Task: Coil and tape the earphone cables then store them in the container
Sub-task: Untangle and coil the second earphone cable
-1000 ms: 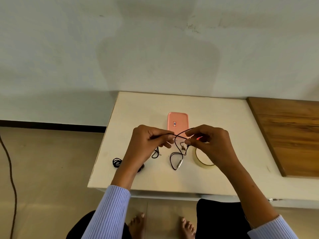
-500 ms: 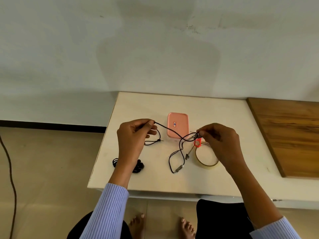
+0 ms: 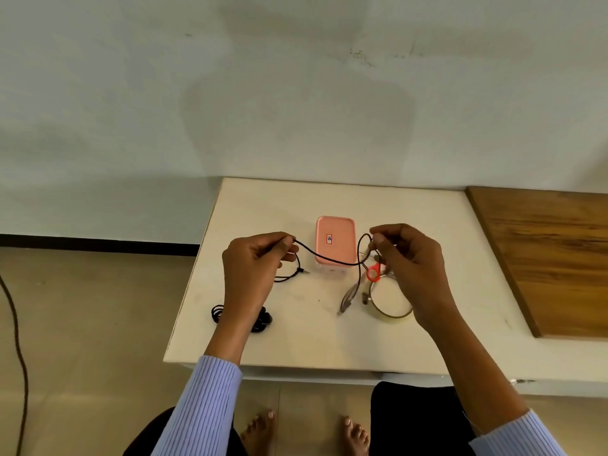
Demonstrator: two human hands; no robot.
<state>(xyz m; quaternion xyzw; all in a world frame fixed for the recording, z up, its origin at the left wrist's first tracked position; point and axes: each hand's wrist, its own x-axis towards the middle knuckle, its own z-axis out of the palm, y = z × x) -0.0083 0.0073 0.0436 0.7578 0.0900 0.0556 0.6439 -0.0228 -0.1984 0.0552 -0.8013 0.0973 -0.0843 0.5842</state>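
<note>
A black earphone cable (image 3: 324,256) stretches between both hands above the white table (image 3: 296,340). My left hand (image 3: 255,271) pinches one part of it, and the jack end hangs in a loop below that hand. My right hand (image 3: 408,258) pinches a loop of the same cable, whose earbud ends dangle blurred beneath. The pink container (image 3: 335,241) stands closed behind the cable. A roll of clear tape (image 3: 391,299) lies under my right hand. A second black cable (image 3: 240,315), coiled, lies by the table's left edge, partly hidden by my left wrist.
A small red ring-shaped tool (image 3: 374,272) sits beside the tape roll. A wooden board (image 3: 549,258) covers the table's right side. A dark cord (image 3: 16,340) runs along the floor at far left. My bare feet show below the table's front edge.
My hands have drawn apart, the left going left and the right going slightly right and up. The cable between them has stretched out, and the dangling ends have swung.
</note>
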